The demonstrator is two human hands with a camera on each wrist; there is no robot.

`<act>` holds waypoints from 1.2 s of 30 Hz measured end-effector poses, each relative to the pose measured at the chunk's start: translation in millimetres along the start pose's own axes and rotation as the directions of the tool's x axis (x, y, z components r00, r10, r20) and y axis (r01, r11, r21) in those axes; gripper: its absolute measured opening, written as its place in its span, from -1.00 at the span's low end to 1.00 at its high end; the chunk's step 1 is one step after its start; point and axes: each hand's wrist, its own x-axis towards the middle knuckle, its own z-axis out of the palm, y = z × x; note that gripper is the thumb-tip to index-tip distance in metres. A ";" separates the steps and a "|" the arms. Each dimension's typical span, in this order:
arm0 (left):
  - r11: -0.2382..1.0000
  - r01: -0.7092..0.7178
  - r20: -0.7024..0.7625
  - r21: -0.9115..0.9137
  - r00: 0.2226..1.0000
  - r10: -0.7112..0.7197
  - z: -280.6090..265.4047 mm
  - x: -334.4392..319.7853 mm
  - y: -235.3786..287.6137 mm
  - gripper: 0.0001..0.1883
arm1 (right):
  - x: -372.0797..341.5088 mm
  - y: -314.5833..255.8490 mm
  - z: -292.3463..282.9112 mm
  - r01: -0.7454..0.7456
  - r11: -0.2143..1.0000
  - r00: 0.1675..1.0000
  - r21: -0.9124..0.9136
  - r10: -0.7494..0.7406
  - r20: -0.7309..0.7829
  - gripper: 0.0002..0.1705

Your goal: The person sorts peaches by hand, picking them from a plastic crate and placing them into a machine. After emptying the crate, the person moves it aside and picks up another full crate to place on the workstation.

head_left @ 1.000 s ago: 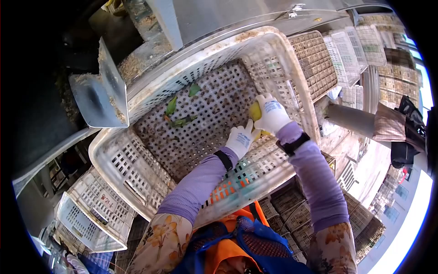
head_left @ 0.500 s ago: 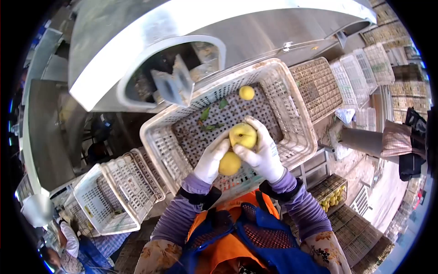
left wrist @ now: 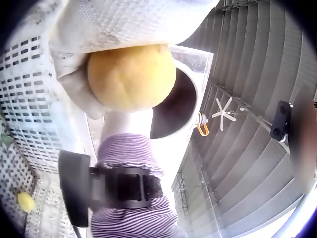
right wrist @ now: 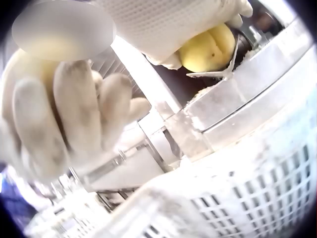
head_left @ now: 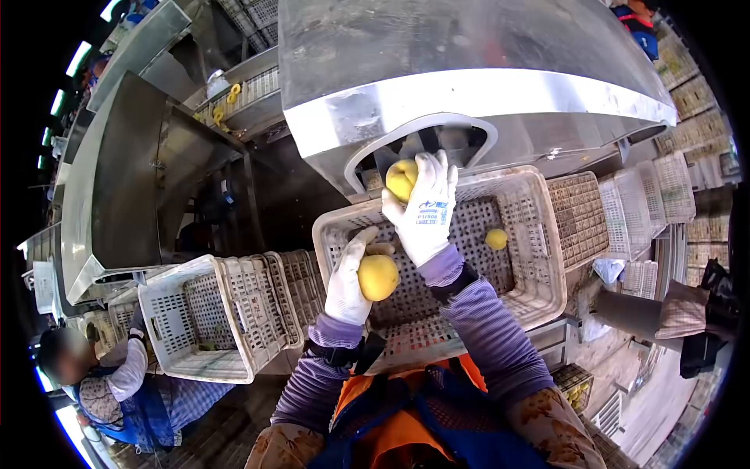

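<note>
My gloved left hand (head_left: 346, 283) holds a yellow peach (head_left: 379, 278) over the near left part of a white plastic crate (head_left: 550, 258). In the left wrist view that peach (left wrist: 131, 78) lies against the glove's palm side, with fingers bent around it. Farther forward, my gloved right hand (head_left: 426, 207) grips a second yellow peach (head_left: 401, 180) at the round opening (head_left: 489, 137) of a steel machine. The right wrist view shows this peach (right wrist: 208, 49) creased and right beside a V-shaped metal plate (right wrist: 227, 73). One more peach (head_left: 496, 239) lies on the crate's floor.
The steel machine's hood (head_left: 469, 47) rises beyond the crate. White crates (head_left: 234, 313) stand at the left, near another person (head_left: 125, 383). A brown lattice crate (head_left: 578, 215) and more white crates (head_left: 652, 195) line the right side.
Both hands came up out of the crate with two peaches and met above it. Since then, the right hand has carried one forward to the machine opening, while the left has kept the other.
</note>
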 end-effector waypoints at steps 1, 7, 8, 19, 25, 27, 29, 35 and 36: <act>0.999 -0.032 -0.005 0.018 0.999 0.032 -3.3 -4.2 -0.9 -0.42 | 0.1 -1.4 4.3 -0.015 1.000 1.000 0.010 0.016 -0.009 -0.09; 0.972 0.014 0.001 -0.234 1.000 -0.014 -4.8 2.0 1.2 -0.48 | 36.4 11.0 47.0 -0.034 0.998 0.998 -0.059 0.031 -0.050 -0.13; 0.942 0.057 0.000 -0.331 0.998 -0.061 2.3 4.9 7.0 -0.52 | 48.0 8.8 44.5 -0.005 0.998 1.000 -0.064 0.004 -0.024 -0.16; 0.942 -0.018 0.109 -0.335 0.992 0.058 25.8 -3.3 7.9 -0.51 | -46.4 -34.5 -72.2 -0.067 0.841 0.948 0.537 -0.114 0.296 -0.05; 0.955 -0.035 0.291 -0.296 0.948 0.125 49.6 -18.1 25.0 -0.42 | -31.0 -28.1 -97.5 0.006 0.804 0.956 0.595 -0.180 0.233 0.06; 0.971 -0.058 0.317 -0.232 0.939 0.132 52.0 -12.1 28.9 -0.39 | -24.3 -27.6 -101.5 0.014 0.824 0.954 0.567 -0.180 0.238 0.04; 0.982 -0.153 0.218 -0.115 0.960 0.175 64.1 -8.9 32.0 -0.37 | -15.7 -24.3 -98.2 0.186 0.887 0.941 0.422 -0.285 0.183 0.01; 0.991 -0.094 0.011 -0.095 0.995 0.096 19.3 32.8 -31.4 -0.02 | 14.1 12.3 10.3 0.058 0.997 0.997 0.050 -0.055 -0.053 -0.16; 0.999 -0.050 -0.041 -0.018 0.998 0.050 14.8 33.0 -42.9 -0.07 | 28.0 19.3 34.3 0.056 0.998 0.997 -0.015 -0.056 -0.060 -0.15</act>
